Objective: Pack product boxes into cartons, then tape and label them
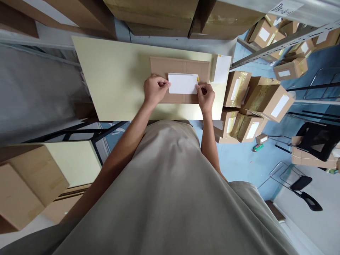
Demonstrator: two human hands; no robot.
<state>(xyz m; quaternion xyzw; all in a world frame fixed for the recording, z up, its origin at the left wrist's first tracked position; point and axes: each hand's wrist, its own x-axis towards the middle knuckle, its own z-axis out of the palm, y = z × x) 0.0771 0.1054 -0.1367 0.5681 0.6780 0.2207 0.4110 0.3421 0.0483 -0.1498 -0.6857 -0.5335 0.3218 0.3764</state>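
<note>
Between my two hands is a white label [183, 84] with a small yellow mark at its right end. It lies on, or just above, a flat brown cardboard piece [167, 65] with a crease down it. My left hand [155, 88] pinches the label's left edge between thumb and finger. At the opposite edge, my right hand [205, 96] pinches the corner below the yellow mark. Whether the label touches the cardboard I cannot tell. Just right of the cardboard sits a stack of white labels [222, 69] on the pale yellow tabletop [114, 78].
Large cartons [159, 17] stand along the back of the table. To the right, taped and labelled boxes [237, 88] are piled beside a metal shelf post [276, 46]. A black chair [318, 140] is farther right. Behind my left arm is an open carton [34, 184].
</note>
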